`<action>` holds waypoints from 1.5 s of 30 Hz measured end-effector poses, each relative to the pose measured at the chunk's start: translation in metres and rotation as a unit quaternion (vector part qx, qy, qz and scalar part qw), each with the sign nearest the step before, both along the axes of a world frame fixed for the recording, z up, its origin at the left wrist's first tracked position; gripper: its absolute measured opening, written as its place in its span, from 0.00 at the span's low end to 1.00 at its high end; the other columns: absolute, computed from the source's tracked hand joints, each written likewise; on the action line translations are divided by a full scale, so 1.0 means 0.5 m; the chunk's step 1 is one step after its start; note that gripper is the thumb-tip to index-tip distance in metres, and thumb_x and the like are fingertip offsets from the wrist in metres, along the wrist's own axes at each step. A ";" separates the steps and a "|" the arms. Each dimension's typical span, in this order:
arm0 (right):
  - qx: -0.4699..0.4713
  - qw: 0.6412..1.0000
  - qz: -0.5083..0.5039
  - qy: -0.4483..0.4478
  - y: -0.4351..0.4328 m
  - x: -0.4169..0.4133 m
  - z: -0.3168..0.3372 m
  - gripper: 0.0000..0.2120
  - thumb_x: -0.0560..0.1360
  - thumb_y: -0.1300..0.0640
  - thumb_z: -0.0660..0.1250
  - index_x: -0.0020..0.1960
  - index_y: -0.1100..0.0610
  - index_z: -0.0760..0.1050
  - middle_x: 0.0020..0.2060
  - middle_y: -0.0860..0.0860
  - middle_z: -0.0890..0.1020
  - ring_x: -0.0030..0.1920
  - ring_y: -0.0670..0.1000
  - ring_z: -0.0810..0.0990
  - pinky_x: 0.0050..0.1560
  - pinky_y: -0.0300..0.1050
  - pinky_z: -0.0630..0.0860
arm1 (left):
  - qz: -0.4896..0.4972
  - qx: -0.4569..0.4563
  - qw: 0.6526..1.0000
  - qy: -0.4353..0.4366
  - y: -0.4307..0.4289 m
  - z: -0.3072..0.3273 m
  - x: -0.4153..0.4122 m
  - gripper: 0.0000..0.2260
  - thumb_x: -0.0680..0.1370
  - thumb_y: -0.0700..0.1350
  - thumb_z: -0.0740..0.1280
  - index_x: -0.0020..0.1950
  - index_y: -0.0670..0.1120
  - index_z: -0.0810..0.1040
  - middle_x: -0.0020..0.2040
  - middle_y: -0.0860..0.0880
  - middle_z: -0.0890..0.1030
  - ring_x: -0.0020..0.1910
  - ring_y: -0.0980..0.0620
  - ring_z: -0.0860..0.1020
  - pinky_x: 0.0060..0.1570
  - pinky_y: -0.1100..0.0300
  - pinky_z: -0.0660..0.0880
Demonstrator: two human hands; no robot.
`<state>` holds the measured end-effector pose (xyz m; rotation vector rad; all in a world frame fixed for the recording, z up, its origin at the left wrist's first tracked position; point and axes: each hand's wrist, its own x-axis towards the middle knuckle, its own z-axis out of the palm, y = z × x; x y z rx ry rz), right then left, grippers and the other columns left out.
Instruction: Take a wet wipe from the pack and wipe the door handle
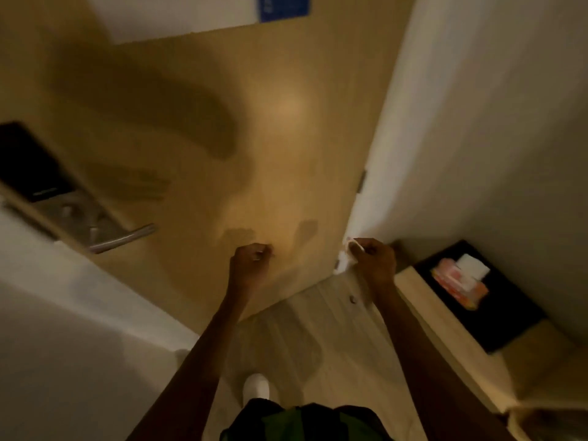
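Note:
A wooden door (254, 138) fills the middle of the head view. Its silver lever door handle (124, 238) juts out at the left, below a dark lock plate (28, 160). My right hand (375, 259) is closed on a crumpled white wet wipe (345, 257) near the door's right edge. My left hand (251, 262) is a closed fist with nothing visible in it, right of the handle and apart from it. The pink wet wipe pack (458, 281), a white sheet sticking out of it, lies on a dark surface at the right.
A white wall (477, 122) stands right of the door and another white surface (63, 313) at the left. A low ledge with a black top (509, 323) holds the pack. My white shoe (256, 388) is on the pale wood floor.

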<state>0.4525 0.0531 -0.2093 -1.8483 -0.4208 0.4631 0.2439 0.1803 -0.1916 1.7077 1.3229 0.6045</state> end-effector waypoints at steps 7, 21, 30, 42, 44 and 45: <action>-0.017 0.980 -0.186 0.071 -0.255 0.188 -0.053 0.02 0.73 0.57 0.73 0.43 0.56 0.83 0.38 0.55 0.85 0.35 0.53 0.83 0.34 0.45 0.82 | -0.181 -0.047 0.982 0.015 -0.148 -0.023 0.321 0.08 0.76 0.48 0.68 0.47 0.46 0.85 0.43 0.48 0.85 0.45 0.51 0.81 0.47 0.56 0.78; -0.060 0.891 -0.438 0.097 -0.471 0.476 -0.164 0.03 0.69 0.53 0.76 0.39 0.52 0.83 0.32 0.51 0.85 0.37 0.55 0.85 0.34 0.46 0.79 | -0.466 -0.038 0.878 0.099 -0.264 -0.133 0.827 0.18 0.78 0.45 0.64 0.28 0.45 0.71 0.25 0.51 0.69 0.27 0.51 0.72 0.29 0.59 0.62; -0.103 0.842 -0.518 0.109 -0.498 0.602 -0.172 0.04 0.70 0.58 0.74 0.39 0.55 0.81 0.33 0.51 0.83 0.35 0.50 0.82 0.34 0.43 0.78 | -0.542 -0.065 0.830 0.115 -0.277 -0.137 0.993 0.12 0.80 0.41 0.62 0.39 0.38 0.78 0.28 0.48 0.70 0.27 0.56 0.68 0.24 0.71 0.64; -0.112 0.853 -0.442 0.254 -0.586 0.724 -0.239 0.18 0.77 0.55 0.66 0.63 0.64 0.73 0.47 0.58 0.78 0.46 0.57 0.78 0.49 0.54 0.78 | -0.523 -0.105 0.839 0.107 -0.328 -0.133 1.104 0.14 0.81 0.39 0.61 0.57 0.28 0.76 0.54 0.28 0.79 0.53 0.32 0.78 0.24 0.77 0.66; -0.071 0.857 -0.444 0.254 -0.597 0.718 -0.227 0.15 0.78 0.56 0.66 0.60 0.65 0.74 0.50 0.63 0.79 0.43 0.54 0.77 0.48 0.55 0.77 | -0.511 -0.117 0.845 0.112 -0.333 -0.146 1.123 0.14 0.80 0.39 0.62 0.56 0.28 0.77 0.52 0.29 0.79 0.53 0.33 0.78 0.25 0.77 0.66; -0.032 0.859 -0.451 0.242 -0.603 0.717 -0.211 0.15 0.76 0.53 0.68 0.56 0.63 0.75 0.52 0.64 0.80 0.40 0.51 0.76 0.44 0.50 0.76 | -0.507 -0.114 0.848 0.104 -0.334 -0.157 1.130 0.13 0.80 0.39 0.63 0.55 0.28 0.77 0.51 0.30 0.80 0.51 0.34 0.79 0.24 0.76 0.67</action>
